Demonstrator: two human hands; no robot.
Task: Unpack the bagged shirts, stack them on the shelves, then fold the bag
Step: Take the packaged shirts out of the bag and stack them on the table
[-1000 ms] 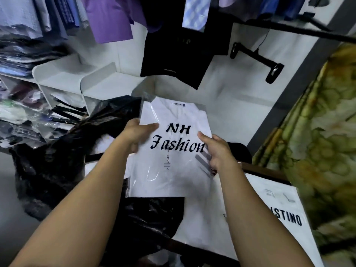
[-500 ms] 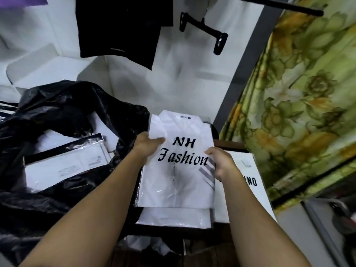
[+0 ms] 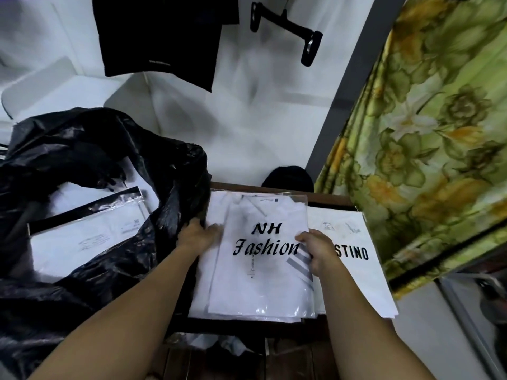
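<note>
Your right hand [image 3: 315, 252] pinches the bagged shirt [image 3: 263, 281], which lies atop the stack [image 3: 201, 294]; its fingers are hidden beneath. Your left hand [image 3: 195, 235] touches the shirt's left edge; it is blurred, so its grip cannot be told. The black bag [image 3: 96, 160] adjoins.

A plain white wall [image 3: 274, 111] fills the back, evenly lit, with soft grey shadows on it. High against it hang a black cloth garment [image 3: 159, 37] and, just to its right, a black plastic clip hanger [image 3: 311, 50]. A grey upright post [image 3: 348, 86] borders the wall, and a green-and-yellow flowered curtain [image 3: 439, 133] drapes beyond it. A white shelving unit [image 3: 55, 86] stands at the left. The far edge of a dark brown wooden shelf [image 3: 329, 200] shows below the post, and what looks like pale grey floor [image 3: 419, 333] lies under the curtain.
</note>
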